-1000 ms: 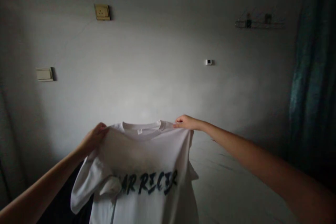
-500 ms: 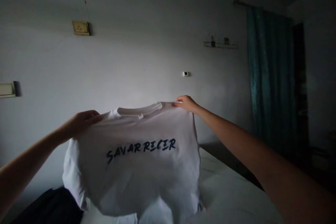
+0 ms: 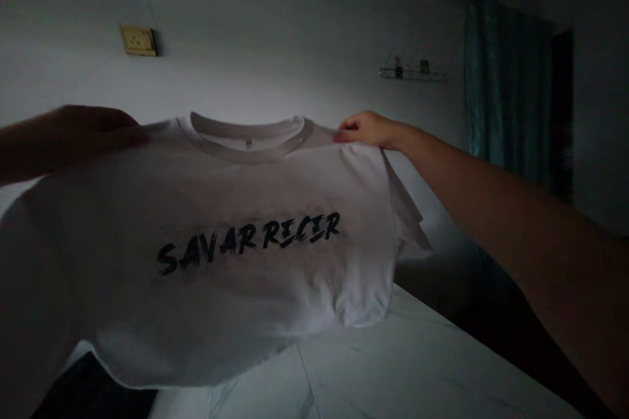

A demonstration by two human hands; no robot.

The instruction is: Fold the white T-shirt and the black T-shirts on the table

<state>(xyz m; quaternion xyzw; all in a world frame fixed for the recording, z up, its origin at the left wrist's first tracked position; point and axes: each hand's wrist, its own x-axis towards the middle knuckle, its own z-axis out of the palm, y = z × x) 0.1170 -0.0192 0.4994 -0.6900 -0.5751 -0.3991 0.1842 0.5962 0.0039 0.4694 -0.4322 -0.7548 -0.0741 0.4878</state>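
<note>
White T-shirt [image 3: 230, 275] spread between left hand [image 3: 78, 137] and right hand [image 3: 368, 131]

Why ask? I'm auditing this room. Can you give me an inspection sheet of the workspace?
Surface: pale, grey-veined flat surface, material unclear in the dim light.
Job's things: white short-sleeved crew-neck T-shirt with black brushed lettering reading SAVAR RICIR, held up by its shoulders.
Clutter: dark item at lower left, too dim to identify.
Hands: left hand and right hand each grip one shoulder.
Cables: thin dark wire on the wall above the socket.
Surroundings: grey wall, cream square wall socket, slim wall-mounted wire rack, teal curtain.
</note>
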